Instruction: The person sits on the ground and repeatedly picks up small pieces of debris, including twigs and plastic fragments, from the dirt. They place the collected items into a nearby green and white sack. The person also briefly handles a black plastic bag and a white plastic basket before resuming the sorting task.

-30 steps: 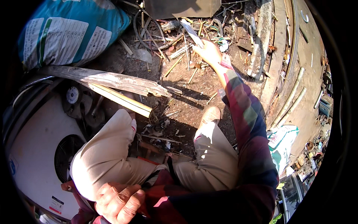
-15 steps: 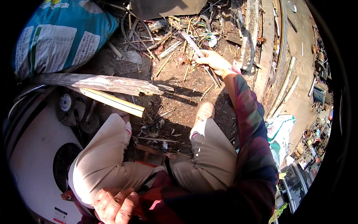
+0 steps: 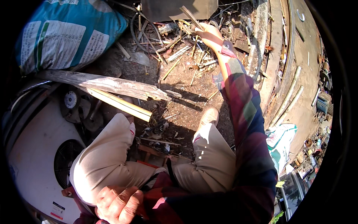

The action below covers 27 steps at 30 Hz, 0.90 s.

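My right hand point(image 3: 210, 36) is stretched out far ahead, closed around a thin, flat wooden strip point(image 3: 191, 17). The strip's far end points up and to the left over the littered ground; the rest is hidden behind the hand and arm. My left hand point(image 3: 118, 204) rests low in front of my lap, beside my left thigh, with its fingers curled in. Whatever those fingers may hold is hidden. Between my legs and the teal sack lies a weathered wooden beam point(image 3: 108, 84) with a splintered end, and a yellowish bamboo pole point(image 3: 121, 106) runs under it.
A teal printed sack point(image 3: 71, 35) bulges at the far left. Beside my left leg stands a white panel point(image 3: 37, 156) with a round black grille. Sticks and scraps litter the ground point(image 3: 182, 72). Two pale poles point(image 3: 287, 97) and a white-green bag point(image 3: 281, 142) lie to the right.
My right hand has moved farther away with the strip, which now appears shorter and tilts differently. My left hand stays curled near my lap. The whole view has shifted slightly.
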Available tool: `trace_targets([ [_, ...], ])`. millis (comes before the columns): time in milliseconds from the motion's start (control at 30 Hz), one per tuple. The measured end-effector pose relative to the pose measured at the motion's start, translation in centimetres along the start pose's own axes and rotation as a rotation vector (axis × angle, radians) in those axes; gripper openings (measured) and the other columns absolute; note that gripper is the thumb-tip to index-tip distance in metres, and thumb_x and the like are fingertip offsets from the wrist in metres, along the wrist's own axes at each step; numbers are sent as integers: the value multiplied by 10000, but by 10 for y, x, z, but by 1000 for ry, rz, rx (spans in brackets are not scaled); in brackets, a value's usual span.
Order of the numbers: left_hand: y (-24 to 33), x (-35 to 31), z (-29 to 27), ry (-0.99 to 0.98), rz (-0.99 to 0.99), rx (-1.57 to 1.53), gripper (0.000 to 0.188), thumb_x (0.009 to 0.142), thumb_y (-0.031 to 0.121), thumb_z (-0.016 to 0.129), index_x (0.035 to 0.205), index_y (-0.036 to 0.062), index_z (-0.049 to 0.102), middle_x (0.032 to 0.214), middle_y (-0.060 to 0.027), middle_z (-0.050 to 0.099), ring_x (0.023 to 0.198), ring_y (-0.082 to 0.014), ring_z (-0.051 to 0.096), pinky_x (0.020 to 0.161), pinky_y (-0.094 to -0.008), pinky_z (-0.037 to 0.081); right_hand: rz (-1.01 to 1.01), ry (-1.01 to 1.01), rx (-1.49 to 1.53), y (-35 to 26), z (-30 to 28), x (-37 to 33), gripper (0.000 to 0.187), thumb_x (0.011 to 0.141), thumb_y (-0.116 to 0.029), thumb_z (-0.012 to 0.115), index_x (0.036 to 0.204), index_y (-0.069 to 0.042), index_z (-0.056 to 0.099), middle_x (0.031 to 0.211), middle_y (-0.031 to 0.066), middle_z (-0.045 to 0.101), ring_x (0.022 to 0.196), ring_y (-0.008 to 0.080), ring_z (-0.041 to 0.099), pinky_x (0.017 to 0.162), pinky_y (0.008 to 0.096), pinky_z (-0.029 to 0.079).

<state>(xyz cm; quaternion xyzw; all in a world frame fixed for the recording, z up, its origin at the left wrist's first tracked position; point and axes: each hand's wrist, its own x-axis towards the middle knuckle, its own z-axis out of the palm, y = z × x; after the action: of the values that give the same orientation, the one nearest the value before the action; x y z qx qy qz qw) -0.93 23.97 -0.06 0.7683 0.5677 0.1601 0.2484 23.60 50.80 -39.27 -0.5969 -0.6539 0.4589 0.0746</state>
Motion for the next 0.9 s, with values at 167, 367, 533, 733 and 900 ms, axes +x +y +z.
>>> trace_targets([
  [167, -2, 7, 0, -21, -14, 13, 259, 521, 57, 692, 766, -11, 645, 695, -126, 639, 541, -220, 575, 487, -309, 437, -54, 241, 35, 0, 21, 40, 270, 868, -244, 599, 1039, -39, 640, 806, 102, 683, 821, 201, 664, 757, 332, 496],
  [367, -3, 9, 0, -21, -41, 25, 254, 525, 59, 691, 764, -10, 644, 695, -125, 639, 543, -220, 577, 490, -310, 439, 130, 230, -416, -25, 56, 34, 322, 821, -252, 626, 1068, -44, 628, 1036, 202, 632, 969, 368, 633, 849, 459, 502],
  [533, -6, 7, -2, -16, -53, 35, 250, 527, 61, 691, 762, -9, 644, 696, -123, 640, 544, -221, 578, 494, -310, 441, 127, 37, -407, -37, 43, 22, 300, 766, -113, 592, 1048, -22, 640, 1023, 214, 654, 968, 365, 638, 843, 424, 513],
  [733, -7, -2, -7, 2, -74, 29, 245, 531, 64, 690, 760, -7, 644, 697, -122, 640, 546, -221, 579, 498, -311, 443, 224, -212, 623, -10, -6, -33, 244, 855, -218, 688, 932, 7, 636, 771, 35, 611, 727, 107, 583, 535, 221, 452],
  [900, -3, -5, -8, -1, -90, 28, 241, 533, 66, 689, 759, -6, 644, 697, -121, 641, 547, -222, 580, 501, -311, 445, 291, -107, 1178, 38, -30, -54, 182, 943, -142, 575, 1013, 23, 605, 958, 138, 647, 854, 215, 664, 648, 307, 582],
])
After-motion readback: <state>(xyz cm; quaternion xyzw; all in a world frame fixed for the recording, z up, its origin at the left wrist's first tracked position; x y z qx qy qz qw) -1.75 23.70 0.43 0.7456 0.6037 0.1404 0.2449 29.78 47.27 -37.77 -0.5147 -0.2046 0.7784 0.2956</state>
